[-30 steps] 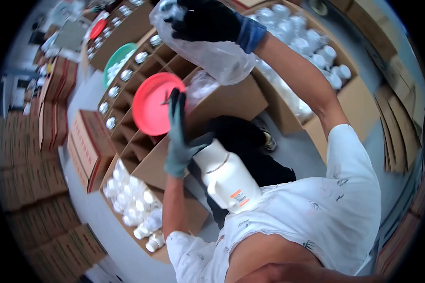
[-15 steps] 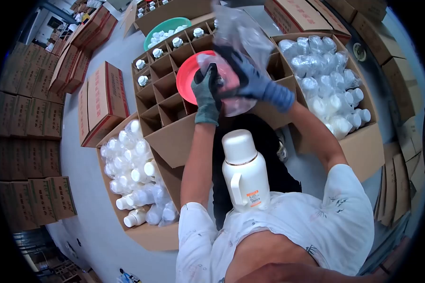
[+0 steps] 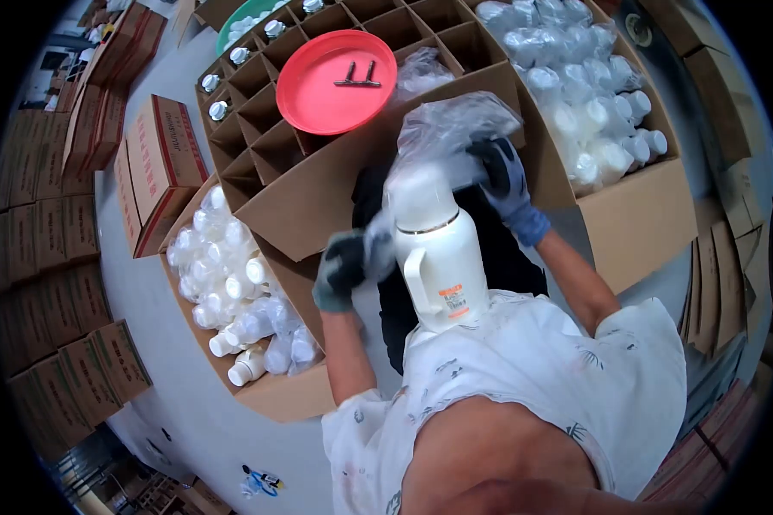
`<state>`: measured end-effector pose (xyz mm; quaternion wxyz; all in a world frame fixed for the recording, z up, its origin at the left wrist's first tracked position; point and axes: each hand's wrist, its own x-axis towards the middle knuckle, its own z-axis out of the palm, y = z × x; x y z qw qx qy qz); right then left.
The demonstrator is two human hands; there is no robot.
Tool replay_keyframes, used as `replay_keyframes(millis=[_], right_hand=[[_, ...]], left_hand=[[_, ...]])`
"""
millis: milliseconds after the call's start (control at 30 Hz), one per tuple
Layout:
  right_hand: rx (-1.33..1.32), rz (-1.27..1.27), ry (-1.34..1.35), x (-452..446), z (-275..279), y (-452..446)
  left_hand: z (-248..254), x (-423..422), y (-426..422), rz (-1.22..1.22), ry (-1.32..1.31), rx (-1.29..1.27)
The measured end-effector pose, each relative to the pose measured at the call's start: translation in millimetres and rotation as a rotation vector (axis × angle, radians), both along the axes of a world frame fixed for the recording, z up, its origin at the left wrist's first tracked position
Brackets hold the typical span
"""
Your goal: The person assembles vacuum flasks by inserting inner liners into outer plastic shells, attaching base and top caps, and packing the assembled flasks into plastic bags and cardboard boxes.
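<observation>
A white thermos jug (image 3: 442, 266) with a handle and an orange label stands upright in my lap. A clear plastic bag (image 3: 455, 129) is spread over its lid. My left hand (image 3: 342, 268), in a grey-green glove with dark fingers, is closed on the bag's edge left of the jug. On the right, my right hand (image 3: 508, 184), gloved in blue-grey and black, grips the bag's other side. Ahead, a red plate (image 3: 326, 94) with two small dark metal pieces (image 3: 358, 75) rests on a divided carton (image 3: 318, 206).
Open cartons of plastic-wrapped white bottles stand at the left (image 3: 228, 266) and right (image 3: 575, 103). A closed carton (image 3: 159, 163) sits farther left, beside stacked boxes (image 3: 51, 257). A green basin (image 3: 245, 21) lies at the top. Flattened cardboard (image 3: 717, 266) leans at the right.
The bag has come down from above the red plate onto the jug's lid. My hands have moved apart, one to each side of the jug. The plate is now uncovered.
</observation>
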<state>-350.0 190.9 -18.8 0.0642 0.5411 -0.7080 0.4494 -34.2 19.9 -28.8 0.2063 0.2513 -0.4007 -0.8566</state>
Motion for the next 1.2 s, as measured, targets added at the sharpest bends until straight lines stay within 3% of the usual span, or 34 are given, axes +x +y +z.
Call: replay_keyframes(millis=[33, 67, 100, 133, 167, 200, 300, 400, 433, 467, 533, 567, 633, 667, 700, 733, 767, 867, 900, 933, 967, 1033, 1100, 1200], right_hand=[[0.041, -0.045, 0.002, 15, 4, 13], [0.082, -0.093, 0.007, 30, 7, 26], [0.156, -0.210, -0.172, 48, -36, 44], [0.244, -0.171, -0.108, 54, -72, 61], [0.292, -0.047, -0.277, 63, -75, 83], [0.294, 0.051, -0.184, 72, -71, 106], [0.315, 0.301, 0.026, 77, -47, 148], [0.386, 0.411, 0.080, 59, -35, 182], [0.405, 0.410, 0.093, 54, -42, 191], [0.426, 0.409, 0.106, 48, -43, 200], [0.526, 0.508, 0.147, 40, -46, 215], [0.532, 0.521, 0.059, 32, -42, 220], [0.441, 0.501, -0.144, -3, -30, 227], [0.378, 0.355, -0.154, -36, -20, 228], [0.312, 0.211, -0.165, -74, -12, 230], [0.388, -0.024, -0.710, -111, -9, 230], [0.074, -0.166, -0.764, -167, -40, 228], [-0.628, -0.519, -1.136, -343, -131, 256], [-0.281, -0.778, -1.136, -380, -142, 268], [-0.335, -0.746, -1.356, -405, -157, 268], [-0.292, -0.394, -1.642, -435, -196, 282], [0.261, -0.986, -1.379, -467, -283, 292], [0.215, -0.779, -1.545, -482, -353, 278], [0.031, -0.576, -1.766, -459, -313, 238]], left_hand=[[49, -20, 23, -0.212, 0.297, -0.074], [78, -26, 22, -0.552, 0.177, -0.220], [97, -33, 26, -0.787, 0.118, -0.455], [97, -31, 35, -0.899, -0.072, -0.471], [96, -22, 53, -1.005, -0.266, -0.487], [96, -12, 67, -1.105, -0.464, -0.504], [71, 27, 75, -1.038, -0.502, -0.040], [65, 21, 28, -0.688, -0.430, -0.110], [79, -9, 29, -0.426, -0.517, -0.227], [106, -47, 37, -0.337, -0.521, -0.297], [106, -97, 49, -0.543, -0.680, -0.841], [74, -94, 46, -0.554, -0.560, -1.338], [61, -94, 28, -0.735, -0.512, -1.305], [70, -96, 29, -0.778, -0.570, -1.040], [27, -63, -3, -0.777, -0.798, -0.807], [45, -75, -11, -1.075, -0.617, -1.044], [63, -86, -15, -1.365, -0.406, -1.264], [26, -41, -43, -1.161, -0.741, -1.167], [24, -46, -47, -1.147, -0.853, -1.133], [24, -51, -52, -1.124, -0.957, -1.102], [26, -60, -57, -1.108, -1.014, -1.098], [37, -92, -63, -1.077, -1.058, -1.129], [44, -137, -64, -1.038, -1.016, -1.198], [44, -226, -47, -0.970, -0.794, -1.356]])
